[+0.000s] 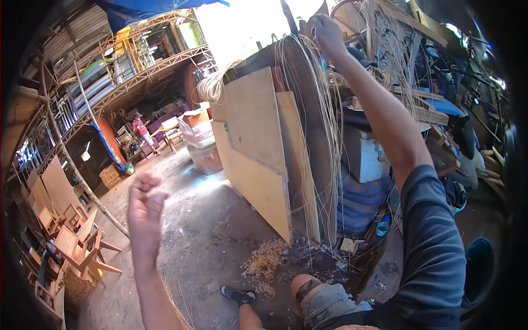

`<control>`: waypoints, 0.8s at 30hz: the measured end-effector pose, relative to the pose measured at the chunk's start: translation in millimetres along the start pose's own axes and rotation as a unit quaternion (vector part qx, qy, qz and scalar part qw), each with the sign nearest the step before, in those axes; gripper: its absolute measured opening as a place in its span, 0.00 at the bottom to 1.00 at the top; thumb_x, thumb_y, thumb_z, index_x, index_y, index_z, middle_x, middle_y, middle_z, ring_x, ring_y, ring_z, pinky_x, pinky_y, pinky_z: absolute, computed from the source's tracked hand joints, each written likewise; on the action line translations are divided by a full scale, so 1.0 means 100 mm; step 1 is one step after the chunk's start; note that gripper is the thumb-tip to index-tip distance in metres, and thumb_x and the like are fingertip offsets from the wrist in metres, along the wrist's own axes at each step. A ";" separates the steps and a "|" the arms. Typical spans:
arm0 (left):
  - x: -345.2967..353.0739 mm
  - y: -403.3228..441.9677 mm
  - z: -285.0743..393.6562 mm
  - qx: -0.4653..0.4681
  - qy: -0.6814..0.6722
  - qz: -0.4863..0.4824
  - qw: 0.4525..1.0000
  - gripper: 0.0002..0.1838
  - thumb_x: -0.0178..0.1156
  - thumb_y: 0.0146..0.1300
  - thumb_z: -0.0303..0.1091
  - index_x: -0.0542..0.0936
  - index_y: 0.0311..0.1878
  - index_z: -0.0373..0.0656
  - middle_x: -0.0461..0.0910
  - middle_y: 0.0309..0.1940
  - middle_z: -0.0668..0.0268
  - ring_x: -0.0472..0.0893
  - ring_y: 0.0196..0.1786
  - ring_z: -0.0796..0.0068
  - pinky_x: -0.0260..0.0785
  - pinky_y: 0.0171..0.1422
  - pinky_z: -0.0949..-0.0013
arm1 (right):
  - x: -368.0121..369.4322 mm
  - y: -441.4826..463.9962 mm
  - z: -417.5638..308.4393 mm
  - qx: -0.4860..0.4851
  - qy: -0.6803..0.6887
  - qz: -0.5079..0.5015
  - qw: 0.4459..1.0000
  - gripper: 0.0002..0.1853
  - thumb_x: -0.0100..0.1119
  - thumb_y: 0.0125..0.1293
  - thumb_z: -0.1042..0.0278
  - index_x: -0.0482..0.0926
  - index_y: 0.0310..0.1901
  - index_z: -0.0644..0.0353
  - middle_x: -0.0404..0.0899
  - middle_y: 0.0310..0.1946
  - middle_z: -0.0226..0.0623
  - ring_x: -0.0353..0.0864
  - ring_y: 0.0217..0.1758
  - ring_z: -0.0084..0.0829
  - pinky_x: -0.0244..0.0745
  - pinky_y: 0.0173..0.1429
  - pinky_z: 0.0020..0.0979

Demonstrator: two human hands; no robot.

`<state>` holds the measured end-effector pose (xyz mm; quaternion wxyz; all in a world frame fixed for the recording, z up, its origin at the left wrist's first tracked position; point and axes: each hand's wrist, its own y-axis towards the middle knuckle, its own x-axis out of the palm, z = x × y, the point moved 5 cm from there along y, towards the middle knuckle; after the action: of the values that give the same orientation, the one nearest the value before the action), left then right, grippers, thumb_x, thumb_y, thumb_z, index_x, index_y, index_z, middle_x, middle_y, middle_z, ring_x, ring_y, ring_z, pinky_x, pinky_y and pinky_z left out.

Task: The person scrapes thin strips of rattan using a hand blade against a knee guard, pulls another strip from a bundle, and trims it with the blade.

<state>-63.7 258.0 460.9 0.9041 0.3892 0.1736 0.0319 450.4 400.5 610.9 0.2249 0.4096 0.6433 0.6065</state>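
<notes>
We look across a crowded workshop whose bare floor [192, 220] is grey and scuffed, with a heap of curled shavings [267, 264] ahead of us. A blue tarp [143, 10] hangs overhead, and beneath a trussed loft [135, 82] a person in a pink top [142, 128] stands well back. To our left, wooden chairs [77, 247] crowd together; ahead, pale panels [250, 126] stand on edge against a darker board [300, 91]. Down that board hang long pale strands [328, 104], just below our raised right grip [328, 38], and a coil [209, 88] of similar stuff sits by the panels' far corner. The right grip's fingers are curled, but we cannot tell whether they close on a strand. Our left grip [146, 206] is held out above the floor, half curled; whether anything thin lies in it we cannot tell. Beyond the board we see a white box [374, 157], and lower down a blue and clear bottle [382, 226], any lettering on it too small for us to read
</notes>
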 end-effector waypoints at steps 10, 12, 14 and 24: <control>0.39 -0.68 -0.59 -0.121 -0.036 -0.133 0.983 0.32 0.65 0.63 0.37 0.63 0.66 0.39 0.72 0.53 0.63 0.70 0.35 0.85 0.69 0.44 0.79 | 0.12 0.61 0.42 0.151 -0.261 -0.168 0.939 0.11 0.49 0.66 0.67 0.80 0.35 0.62 0.75 0.15 0.33 0.74 0.15 0.27 0.70 0.20 0.30; 0.37 -0.76 -0.63 -0.141 -0.027 -0.152 0.978 0.36 0.66 0.62 0.45 0.62 0.65 0.37 0.71 0.52 0.60 0.75 0.41 0.78 0.73 0.52 0.70 | 0.13 0.50 0.32 0.009 -0.422 -0.251 0.871 0.09 0.51 0.63 0.70 0.80 0.30 0.62 0.75 0.15 0.33 0.74 0.15 0.26 0.71 0.20 0.30; 0.32 -0.82 -0.67 -0.159 -0.045 -0.143 0.976 0.32 0.65 0.63 0.39 0.63 0.65 0.37 0.72 0.52 0.61 0.75 0.39 0.82 0.73 0.48 0.75 | 0.06 0.34 0.17 -0.096 -0.491 -0.259 0.826 0.08 0.53 0.59 0.73 0.80 0.25 0.61 0.76 0.15 0.33 0.74 0.14 0.26 0.70 0.19 0.30; 0.15 -1.16 -0.85 -0.218 -0.069 -0.129 0.965 0.27 0.62 0.65 0.41 0.67 0.61 0.39 0.76 0.50 0.64 0.80 0.40 0.78 0.69 0.42 0.77 | -0.01 0.12 0.89 0.225 -0.101 -0.142 0.959 0.10 0.47 0.70 0.67 0.77 0.42 0.61 0.72 0.20 0.30 0.69 0.14 0.21 0.61 0.14 0.26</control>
<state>-87.8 238.9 319.5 0.9733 0.1579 0.1486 -0.0745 524.3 452.3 608.2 0.2743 0.4134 0.7885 0.3636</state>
